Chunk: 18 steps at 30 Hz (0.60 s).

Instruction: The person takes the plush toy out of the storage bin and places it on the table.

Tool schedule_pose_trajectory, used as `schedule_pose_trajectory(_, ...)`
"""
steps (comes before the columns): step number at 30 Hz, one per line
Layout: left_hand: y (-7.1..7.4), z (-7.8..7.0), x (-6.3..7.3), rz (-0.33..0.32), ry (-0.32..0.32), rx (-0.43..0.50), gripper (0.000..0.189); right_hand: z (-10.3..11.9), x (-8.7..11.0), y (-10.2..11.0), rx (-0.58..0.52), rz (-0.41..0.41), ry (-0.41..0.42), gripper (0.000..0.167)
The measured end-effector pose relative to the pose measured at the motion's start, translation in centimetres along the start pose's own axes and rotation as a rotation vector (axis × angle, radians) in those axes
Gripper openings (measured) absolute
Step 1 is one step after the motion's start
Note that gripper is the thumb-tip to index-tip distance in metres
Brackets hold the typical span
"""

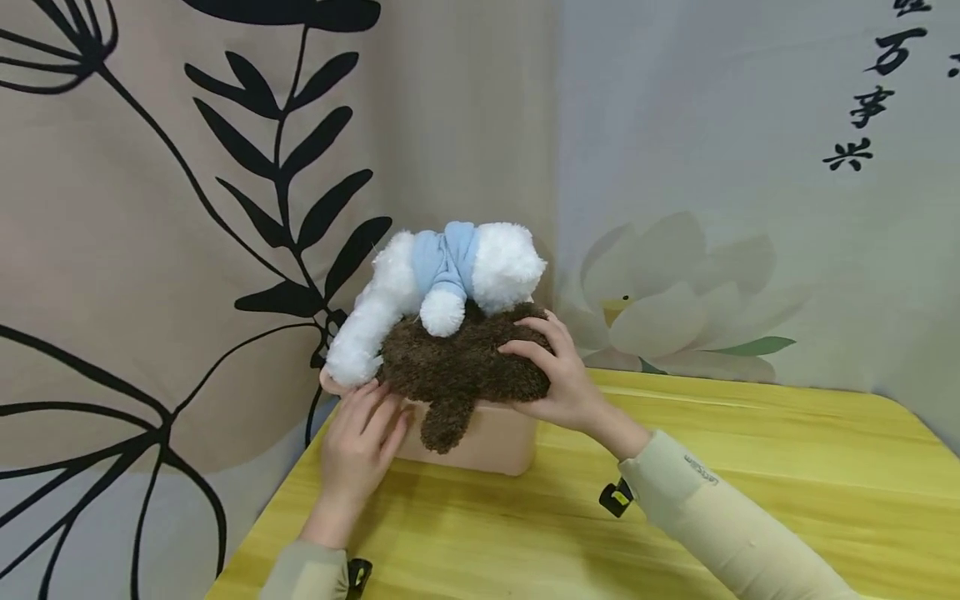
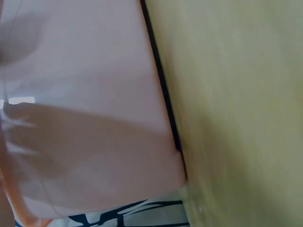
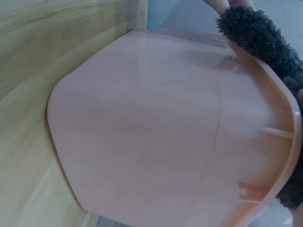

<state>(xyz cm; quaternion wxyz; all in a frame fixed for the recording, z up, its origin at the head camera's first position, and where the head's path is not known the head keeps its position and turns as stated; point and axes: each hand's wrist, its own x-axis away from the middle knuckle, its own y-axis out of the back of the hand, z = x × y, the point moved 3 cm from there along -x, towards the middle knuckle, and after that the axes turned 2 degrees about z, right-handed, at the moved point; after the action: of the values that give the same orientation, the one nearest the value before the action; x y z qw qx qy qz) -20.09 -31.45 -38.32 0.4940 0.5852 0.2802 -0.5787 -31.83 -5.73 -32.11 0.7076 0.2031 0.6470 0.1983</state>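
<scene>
A brown plush toy (image 1: pixel 450 358) lies face down across the top of a pink plastic bin (image 1: pixel 495 442), one limb hanging over the front wall. Behind and partly over it is a white plush toy (image 1: pixel 510 267) in light blue clothing, its long limb stretching to the left. My right hand (image 1: pixel 562 375) grips the brown toy's right end, fingers curled over the top. At the bin's left front corner, the fingers of my left hand (image 1: pixel 360 433) touch the brown toy's edge, mostly straight. In the right wrist view the dark plush (image 3: pixel 258 35) overlaps the bin's rim (image 3: pixel 284 177).
The bin stands on a yellow wood-grain table (image 1: pixel 735 475), close to its left edge. Printed curtains hang behind, with black leaves (image 1: pixel 281 167) on the left and a pale flower (image 1: pixel 675 292) on the right. Small black devices (image 1: pixel 617 497) sit at both wrists.
</scene>
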Motion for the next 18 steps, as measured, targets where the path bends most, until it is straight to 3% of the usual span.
schedule_pose_trajectory(8, -0.5, 0.2, 0.2, -0.033, 0.044, -0.056, 0.021, 0.1, -0.3, 1.1, 0.014, -0.047, -0.029, 0.061)
schedule_pose_trajectory(18, -0.3, 0.5, 0.4, -0.014, 0.076, -0.033, 0.016, 2.0, -0.7, 2.7, 0.039, -0.052, -0.010, 0.057)
